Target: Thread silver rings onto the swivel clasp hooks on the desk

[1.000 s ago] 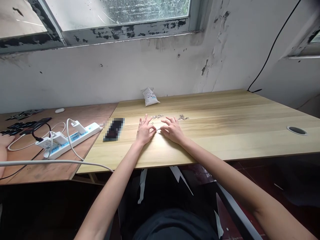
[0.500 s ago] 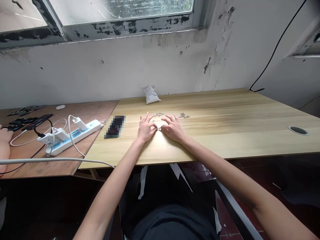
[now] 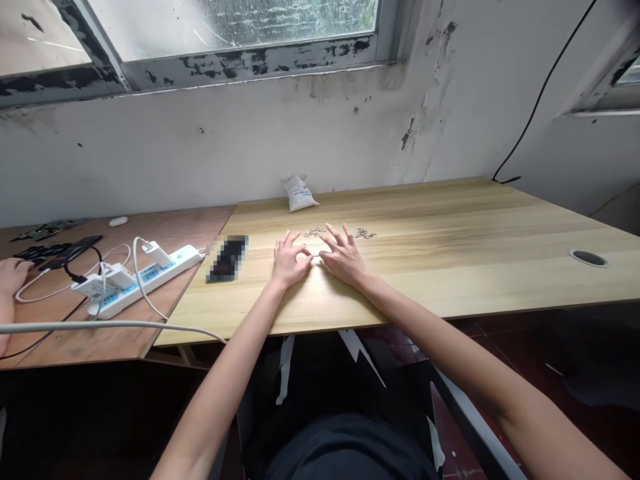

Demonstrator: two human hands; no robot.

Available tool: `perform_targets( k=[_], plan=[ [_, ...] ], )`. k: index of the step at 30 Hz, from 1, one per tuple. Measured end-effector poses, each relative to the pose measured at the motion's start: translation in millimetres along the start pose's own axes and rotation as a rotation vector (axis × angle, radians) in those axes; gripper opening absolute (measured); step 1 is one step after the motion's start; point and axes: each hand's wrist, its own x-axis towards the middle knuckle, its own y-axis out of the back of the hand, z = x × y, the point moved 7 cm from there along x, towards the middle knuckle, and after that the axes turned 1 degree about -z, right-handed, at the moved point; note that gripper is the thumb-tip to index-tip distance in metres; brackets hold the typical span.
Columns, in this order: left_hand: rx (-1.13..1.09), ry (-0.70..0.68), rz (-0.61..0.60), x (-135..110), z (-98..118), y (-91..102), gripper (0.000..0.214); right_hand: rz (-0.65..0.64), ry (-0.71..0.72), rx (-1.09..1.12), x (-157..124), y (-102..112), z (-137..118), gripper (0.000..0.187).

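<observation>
On the light wooden table, my left hand (image 3: pixel 291 262) and my right hand (image 3: pixel 345 259) face each other, almost touching at the fingertips. Between them sits a tiny shiny metal piece (image 3: pixel 315 255), pinched from both sides by thumb and index finger; it is too small to make out its kind. The other fingers of each hand are raised and spread. Just beyond my fingertips lies a loose pile of small metal pieces (image 3: pixel 314 233). A second pile of small metal pieces (image 3: pixel 365 233) rests past my right hand.
A white printed packet (image 3: pixel 300 195) stands near the wall. Left of my arm lies a blurred dark flat object (image 3: pixel 228 259). A white power strip (image 3: pixel 150 280) with chargers and cables occupies the brown table, where another person's hand (image 3: pixel 14 275) rests. A round grommet (image 3: pixel 588 259) is at right.
The view has shifted slightly. Both hands stay together at the small metal piece, and the fingers of my right hand have lifted and spread a little more.
</observation>
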Motion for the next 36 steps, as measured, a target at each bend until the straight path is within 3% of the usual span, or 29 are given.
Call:
perform_targets(
  k=[19,26,33,36],
  plan=[
    [0.196,-0.203,-0.056,-2.0,32.4,1.2,0.011,0.092,0.071,-0.072,-0.3,3.1,-1.7,0.013],
    [0.117,-0.109,0.024,-1.4,19.2,10.3,0.012,0.138,0.031,-0.083,-0.8,4.8,-0.8,0.017],
    [-0.011,0.005,0.084,0.3,7.8,14.3,0.011,0.103,0.034,-0.035,-0.2,0.8,-10.4,0.016],
    [-0.059,0.026,0.106,0.8,6.8,15.0,0.010,0.105,-0.021,-0.004,-0.4,1.6,-6.4,0.028]
  ],
)
